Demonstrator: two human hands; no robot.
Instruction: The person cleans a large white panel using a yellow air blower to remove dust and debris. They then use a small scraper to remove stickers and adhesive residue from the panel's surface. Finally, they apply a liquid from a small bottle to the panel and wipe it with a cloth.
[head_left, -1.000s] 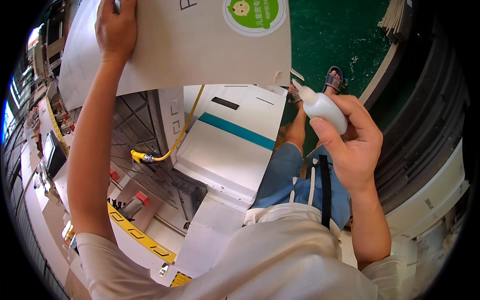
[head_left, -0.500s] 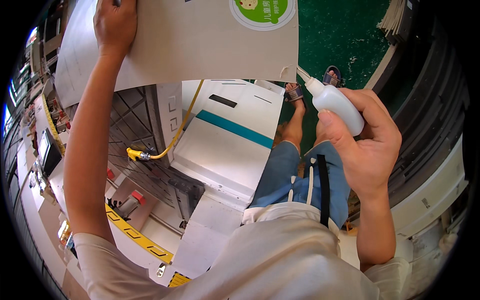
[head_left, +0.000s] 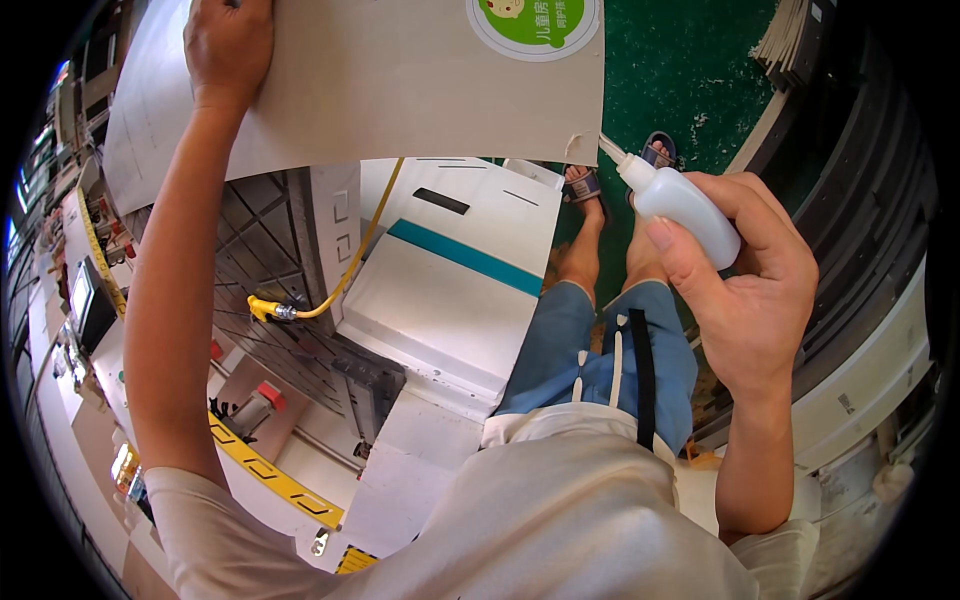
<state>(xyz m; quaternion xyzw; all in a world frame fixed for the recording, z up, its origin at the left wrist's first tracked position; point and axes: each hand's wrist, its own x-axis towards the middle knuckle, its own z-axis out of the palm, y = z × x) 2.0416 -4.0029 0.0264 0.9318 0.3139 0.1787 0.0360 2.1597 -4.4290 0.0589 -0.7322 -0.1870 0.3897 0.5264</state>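
My right hand (head_left: 762,305) grips a white plastic squeeze bottle (head_left: 690,215) with a thin nozzle. The nozzle points up and left, its tip at the right edge of a large pale grey panel (head_left: 400,100), close to the near corner. There a small piece of the panel's surface looks chipped or peeled. A round green-and-white sticker (head_left: 535,25) is on the panel. Up at the far left my left hand (head_left: 230,55) is closed on the panel, its fingers partly cut off by the picture's upper edge.
Below the panel is a white machine cover (head_left: 440,290) with a teal stripe. A yellow air hose (head_left: 365,245) ends in a yellow air gun (head_left: 265,308) beside it. Stacked dark boards (head_left: 860,190) curve along the right. The floor (head_left: 680,60) is green with scattered debris.
My right hand and the squeeze bottle have shifted slightly right. The panel's right edge has also moved a little right in the picture, and the nozzle tip remains at it.
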